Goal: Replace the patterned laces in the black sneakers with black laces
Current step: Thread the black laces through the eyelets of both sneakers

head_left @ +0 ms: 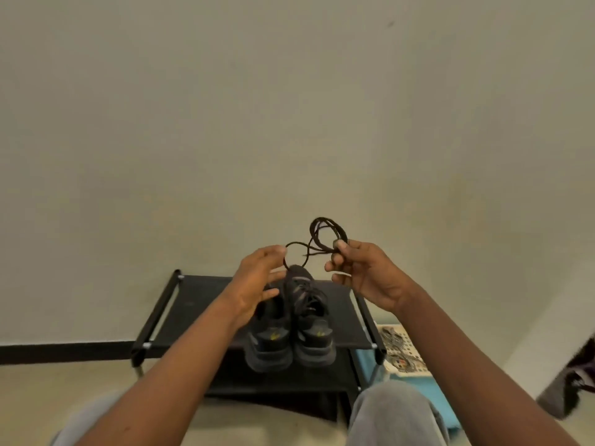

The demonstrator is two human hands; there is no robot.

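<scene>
Two black sneakers [291,329] stand side by side on the top shelf of a low black rack [193,304], heels toward me. The right sneaker shows lacing; the left one is partly hidden by my left hand. Above them my right hand [363,275] pinches a coiled bundle of black laces [325,233] between thumb and fingers. One loop of the lace runs leftward to my left hand [257,278], whose fingertips hold it at the top. Patterned black-and-white laces [391,341] lie on a cloth to the right of the rack.
A plain wall rises close behind the rack. A patterned cloth and blue fabric [405,358] lie on the floor at the right. A dark object [573,381] sits at the far right edge. My knees in grey trousers [392,413] are below.
</scene>
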